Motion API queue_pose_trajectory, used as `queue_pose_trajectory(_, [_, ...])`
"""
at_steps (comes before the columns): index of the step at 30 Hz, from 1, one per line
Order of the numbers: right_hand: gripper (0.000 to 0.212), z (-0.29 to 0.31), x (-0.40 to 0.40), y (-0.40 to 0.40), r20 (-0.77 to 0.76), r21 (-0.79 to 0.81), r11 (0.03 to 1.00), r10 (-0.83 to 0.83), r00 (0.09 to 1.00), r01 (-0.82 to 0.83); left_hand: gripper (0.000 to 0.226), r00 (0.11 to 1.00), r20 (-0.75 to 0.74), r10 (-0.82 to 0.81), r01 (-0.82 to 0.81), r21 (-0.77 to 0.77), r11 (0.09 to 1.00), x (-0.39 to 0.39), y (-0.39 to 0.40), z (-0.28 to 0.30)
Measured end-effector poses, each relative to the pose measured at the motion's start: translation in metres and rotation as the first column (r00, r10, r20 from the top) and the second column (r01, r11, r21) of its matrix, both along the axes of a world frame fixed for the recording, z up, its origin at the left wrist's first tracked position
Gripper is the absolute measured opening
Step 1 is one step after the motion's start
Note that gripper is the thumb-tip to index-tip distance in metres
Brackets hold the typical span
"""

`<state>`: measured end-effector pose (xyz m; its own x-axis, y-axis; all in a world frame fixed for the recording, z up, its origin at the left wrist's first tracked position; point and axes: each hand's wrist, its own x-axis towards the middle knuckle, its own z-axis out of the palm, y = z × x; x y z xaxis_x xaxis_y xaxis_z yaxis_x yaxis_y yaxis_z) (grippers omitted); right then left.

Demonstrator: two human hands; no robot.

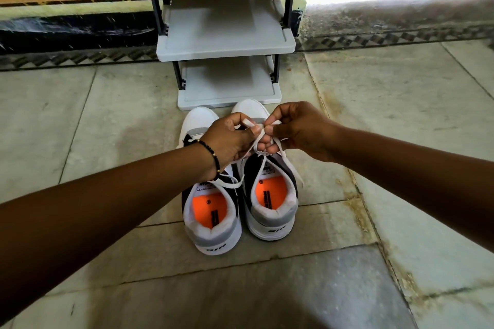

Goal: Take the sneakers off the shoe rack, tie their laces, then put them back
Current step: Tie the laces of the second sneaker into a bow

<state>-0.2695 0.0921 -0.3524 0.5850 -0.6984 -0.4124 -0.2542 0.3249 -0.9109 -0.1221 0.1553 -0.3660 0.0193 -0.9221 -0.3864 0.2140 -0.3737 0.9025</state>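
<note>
Both hands meet over the right-hand sneaker (270, 189). Left hand (230, 141) — beaded bracelet (211, 153) on the wrist — pinches a loop of white lace (260, 139) between thumb and fingertips. Right hand (299, 131) pinches the other strand just beside it, fingers curled in, fingertips of the two hands nearly touching. Lace runs taut from the pinch down to the knot point on the tongue; one loose end trails off below the right hand, along the shoe's outer side.

Left-hand sneaker (211, 211) sits directly under the left wrist, touching its partner side by side, heels toward the wearer, orange insoles showing. Its lace lies slack across the opening — untied.

Beyond the hands, just past the toes: grey shoe rack (227, 45), lower shelves bare. Both shoes stand on the stone tile floor (107, 120), toes near the rack's bottom tray.
</note>
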Motion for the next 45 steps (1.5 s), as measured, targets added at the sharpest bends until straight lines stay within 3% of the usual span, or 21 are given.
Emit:
queue_pose_trajectory(5, [0.012,0.002,-0.001,0.000,-0.076,-0.005,0.997,0.077,0.994,-0.077,0.011,0.998,0.045,-0.042,0.045,-0.065,0.997,0.001,-0.001,0.002])
queue_pose_trajectory(10, [0.011,-0.001,0.000,0.004,-0.063,-0.136,0.991,0.009,0.998,-0.018,0.007,0.947,0.313,-0.076,0.091,-0.033,0.995,-0.002,-0.001,0.006])
queue_pose_trajectory(16, [0.017,-0.007,-0.001,0.012,-0.026,-0.341,0.940,0.008,1.000,-0.016,0.017,0.980,0.131,-0.151,0.115,0.252,0.961,-0.001,-0.002,0.008])
queue_pose_trajectory(22, [0.017,-0.003,-0.002,0.011,-0.149,-0.530,0.837,0.068,0.987,-0.138,0.012,0.987,0.080,-0.141,0.115,0.266,0.957,0.001,0.000,0.005])
queue_pose_trajectory(28, [0.008,-0.001,-0.005,0.007,-0.216,-0.561,0.801,0.100,0.971,-0.208,0.013,0.998,0.058,-0.025,0.014,0.183,0.983,0.001,0.003,-0.002])
queue_pose_trajectory(34, [0.022,0.002,-0.007,0.008,-0.325,-0.675,0.669,0.109,0.939,-0.311,0.028,0.992,0.121,-0.021,0.011,0.086,0.996,0.001,0.004,-0.004])
queue_pose_trajectory(38, [0.018,0.005,-0.005,0.009,-0.355,-0.741,0.582,0.084,0.931,-0.335,0.036,0.994,0.086,0.073,-0.071,-0.018,0.997,-0.005,0.003,-0.006])
queue_pose_trajectory(41, [0.011,0.007,-0.004,0.013,-0.380,-0.793,0.486,0.075,0.922,-0.367,0.035,0.980,0.195,0.050,-0.037,-0.069,0.997,-0.007,0.003,-0.005])
queue_pose_trajectory(45, [0.004,0.008,-0.006,0.016,-0.381,-0.818,0.441,0.067,0.922,-0.370,0.029,0.903,0.427,0.040,0.028,-0.152,0.988,-0.006,0.006,-0.010])
